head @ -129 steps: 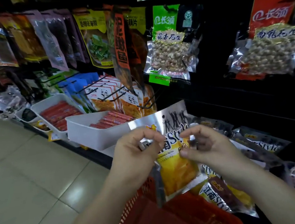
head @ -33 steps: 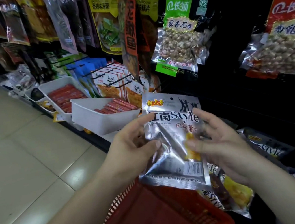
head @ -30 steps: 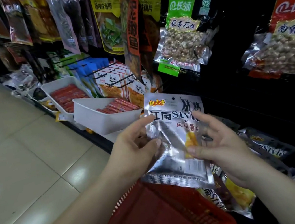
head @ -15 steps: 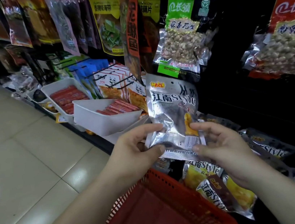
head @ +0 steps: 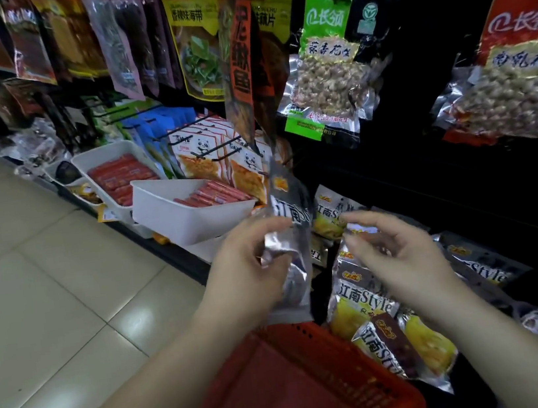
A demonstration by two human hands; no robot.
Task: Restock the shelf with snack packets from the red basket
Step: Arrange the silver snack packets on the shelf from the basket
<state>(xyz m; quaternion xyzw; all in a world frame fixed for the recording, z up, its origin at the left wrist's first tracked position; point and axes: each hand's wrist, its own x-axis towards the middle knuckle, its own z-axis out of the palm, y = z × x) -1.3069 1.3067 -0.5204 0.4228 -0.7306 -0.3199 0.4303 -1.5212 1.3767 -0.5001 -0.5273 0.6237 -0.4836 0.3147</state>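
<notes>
left hand [head: 245, 269] grips silver snack packet [head: 290, 207], upright, edge-on | right hand [head: 395, 251] loose-fingered just beside it, holding nothing | red basket [head: 297, 390] below | matching packets [head: 363, 297] lie beyond basket

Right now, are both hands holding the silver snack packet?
No, only the left hand grips the silver packet, while the right hand is open beside it, off the packet.

head view | worn on head | faces forward-down | near red basket [head: 304, 389], shelf [head: 181, 254] just ahead
</notes>
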